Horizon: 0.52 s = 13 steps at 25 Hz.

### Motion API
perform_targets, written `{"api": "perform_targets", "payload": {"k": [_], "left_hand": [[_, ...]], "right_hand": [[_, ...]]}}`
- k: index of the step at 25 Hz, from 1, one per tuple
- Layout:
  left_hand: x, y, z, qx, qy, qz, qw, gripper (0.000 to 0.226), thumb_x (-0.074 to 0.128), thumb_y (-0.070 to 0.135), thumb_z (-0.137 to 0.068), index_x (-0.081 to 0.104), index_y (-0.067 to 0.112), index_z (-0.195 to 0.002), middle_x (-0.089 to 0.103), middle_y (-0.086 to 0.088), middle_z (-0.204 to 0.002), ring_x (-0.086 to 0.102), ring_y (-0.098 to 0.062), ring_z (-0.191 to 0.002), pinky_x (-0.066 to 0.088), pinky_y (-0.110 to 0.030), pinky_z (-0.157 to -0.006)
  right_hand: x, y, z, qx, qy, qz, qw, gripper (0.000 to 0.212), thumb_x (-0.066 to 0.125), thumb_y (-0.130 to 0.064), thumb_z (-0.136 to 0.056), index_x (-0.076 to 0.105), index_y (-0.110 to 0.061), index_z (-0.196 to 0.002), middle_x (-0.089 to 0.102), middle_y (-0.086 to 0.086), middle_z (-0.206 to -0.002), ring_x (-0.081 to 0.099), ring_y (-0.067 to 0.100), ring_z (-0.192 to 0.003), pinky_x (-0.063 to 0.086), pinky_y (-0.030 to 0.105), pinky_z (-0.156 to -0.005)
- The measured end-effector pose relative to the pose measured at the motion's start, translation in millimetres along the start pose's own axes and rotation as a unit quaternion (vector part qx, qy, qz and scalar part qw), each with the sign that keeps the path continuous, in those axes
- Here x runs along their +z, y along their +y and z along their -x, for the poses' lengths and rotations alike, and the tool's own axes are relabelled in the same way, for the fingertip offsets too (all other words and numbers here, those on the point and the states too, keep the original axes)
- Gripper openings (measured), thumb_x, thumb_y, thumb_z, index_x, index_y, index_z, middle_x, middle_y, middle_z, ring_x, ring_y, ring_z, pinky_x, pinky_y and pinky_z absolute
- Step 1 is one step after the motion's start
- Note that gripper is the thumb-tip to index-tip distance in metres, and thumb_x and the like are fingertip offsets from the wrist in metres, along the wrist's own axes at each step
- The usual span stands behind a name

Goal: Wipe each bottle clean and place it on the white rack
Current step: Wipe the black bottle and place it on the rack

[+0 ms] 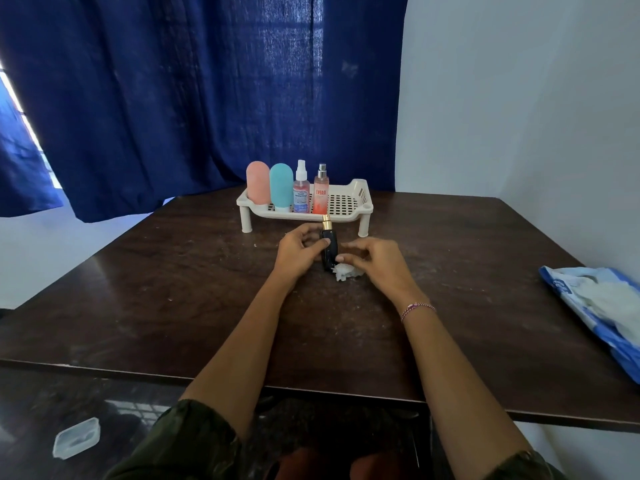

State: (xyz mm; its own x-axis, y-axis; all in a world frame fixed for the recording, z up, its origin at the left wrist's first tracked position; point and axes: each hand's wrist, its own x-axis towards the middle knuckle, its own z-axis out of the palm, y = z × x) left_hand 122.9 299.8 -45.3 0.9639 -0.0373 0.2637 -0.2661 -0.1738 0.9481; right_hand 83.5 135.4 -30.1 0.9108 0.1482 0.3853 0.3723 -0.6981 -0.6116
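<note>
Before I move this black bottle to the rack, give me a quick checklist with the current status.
1. Left hand grips black bottle: ok.
2. Bottle upright, gold cap on top: ok.
3. Free space on the right side of the white rack: ok.
4. Bottle fully wiped: cannot tell.
5. Right hand holds the white wad: cannot tell; its fingers are at it.

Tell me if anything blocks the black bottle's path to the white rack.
Nothing visible does. The black bottle, held by the left hand, stands just before the white rack, whose right half is bare.
</note>
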Motion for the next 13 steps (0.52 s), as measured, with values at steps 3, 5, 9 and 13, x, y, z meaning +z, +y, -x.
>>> {"api": "perform_targets", "payload": {"k": [3,5,9,13], "left_hand": [[0.6,-1.4,-0.9,0.002,-0.002,-0.008,1.000,0.032,0.065,0.008,-0.085,0.059,0.013,-0.117,0.065,-0.003,-0.102,0.064,-0.013,-0.092,0.058,-0.026,-0.072],[0.6,-2.9,-2.2,0.010,-0.001,-0.013,1.000,0.032,0.066,0.009,-0.084,0.059,0.016,-0.114,0.066,-0.006,-0.103,0.064,-0.019,-0.094,0.058,-0.033,-0.076],[-0.6,-2.5,-2.3,0.012,-0.008,-0.018,1.000,0.043,0.064,0.008,-0.085,0.052,0.020,-0.125,0.061,-0.008,-0.106,0.063,-0.020,-0.093,0.058,-0.032,-0.072],[0.3,0.9,-1.1,0.024,-0.022,-0.010,0.999,0.052,0.063,0.007,-0.086,0.046,0.024,-0.132,0.061,-0.008,-0.110,0.062,-0.019,-0.094,0.056,-0.028,-0.071]], "right_hand": [[-6.3,-0.7,-1.1,0.030,-0.081,0.063,0.994,0.044,0.073,-0.027,-0.076,0.063,-0.012,-0.116,0.065,0.006,-0.115,0.057,0.009,-0.092,0.041,0.016,-0.080],[-6.3,-1.5,-3.0,0.041,-0.103,0.102,0.989,0.043,0.073,-0.023,-0.077,0.062,-0.011,-0.117,0.064,0.007,-0.117,0.058,0.013,-0.098,0.041,0.019,-0.085],[-3.8,-3.2,-4.8,0.028,-0.019,0.069,0.997,0.030,0.071,-0.016,-0.079,0.067,-0.015,-0.109,0.066,0.003,-0.112,0.058,0.007,-0.094,0.041,0.010,-0.084],[0.1,-7.8,-4.4,0.005,0.126,-0.047,0.991,0.027,0.072,-0.012,-0.078,0.070,-0.017,-0.104,0.069,-0.002,-0.106,0.058,0.000,-0.088,0.043,0.004,-0.075]]}}
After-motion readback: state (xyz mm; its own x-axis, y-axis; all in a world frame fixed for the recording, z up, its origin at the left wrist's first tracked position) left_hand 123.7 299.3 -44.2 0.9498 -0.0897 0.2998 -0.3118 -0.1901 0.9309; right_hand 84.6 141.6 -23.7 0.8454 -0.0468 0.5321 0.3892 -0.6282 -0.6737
